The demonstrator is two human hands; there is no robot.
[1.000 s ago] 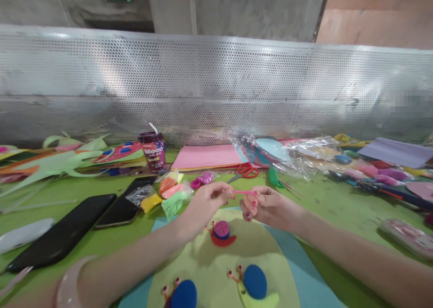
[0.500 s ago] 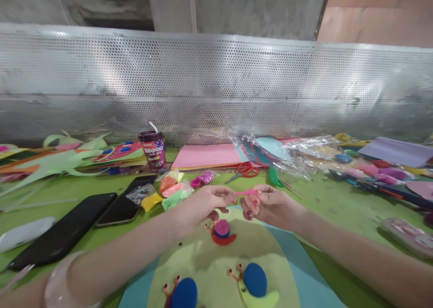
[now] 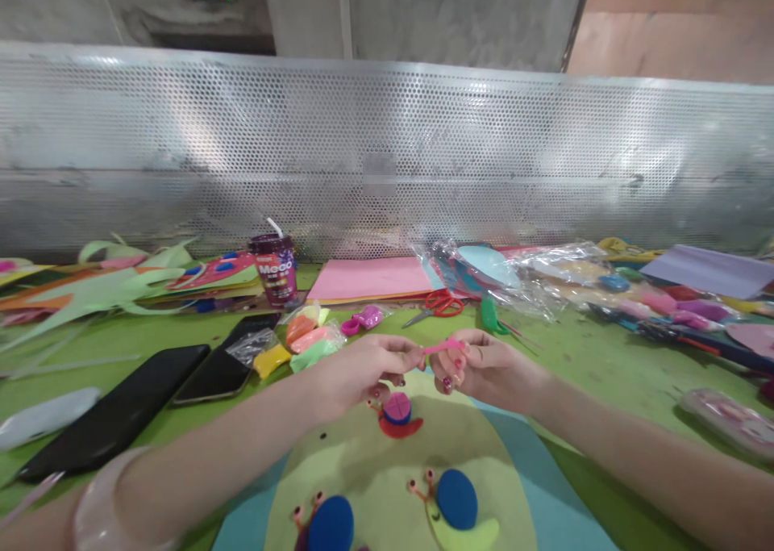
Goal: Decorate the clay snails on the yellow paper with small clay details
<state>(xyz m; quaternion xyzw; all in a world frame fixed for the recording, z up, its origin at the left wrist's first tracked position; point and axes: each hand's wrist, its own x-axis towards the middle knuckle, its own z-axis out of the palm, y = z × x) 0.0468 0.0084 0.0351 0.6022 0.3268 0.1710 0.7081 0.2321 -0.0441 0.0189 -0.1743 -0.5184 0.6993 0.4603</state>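
A thin strip of pink modelling clay [image 3: 443,347] stretches between my two hands. My left hand [image 3: 387,363] pinches its left end between thumb and forefinger. On the other end, the fingers of my right hand [image 3: 477,365] are closed. Below lies a blue sheet [image 3: 544,470] bearing a pale yellow-green paper circle [image 3: 387,462]. Three clay snails rest on that circle: a red snail with a pink-topped shell [image 3: 397,414], a yellow-green snail with a blue shell [image 3: 456,502], and a blue-shelled snail [image 3: 330,525] cut off by the lower edge.
Red scissors [image 3: 443,303] and bagged clay pieces [image 3: 311,340] lie beyond my hands. To the left are two black phones [image 3: 114,414] and a purple drink cup [image 3: 275,273]. Pink paper [image 3: 372,279] lies behind. At right sits a clear case [image 3: 726,418]; a perforated metal panel [image 3: 387,148] closes the back.
Both hands keep hold of the pink clay strip in nearly the same place. The strip looks slightly thicker and a little shifted; everything else is still.
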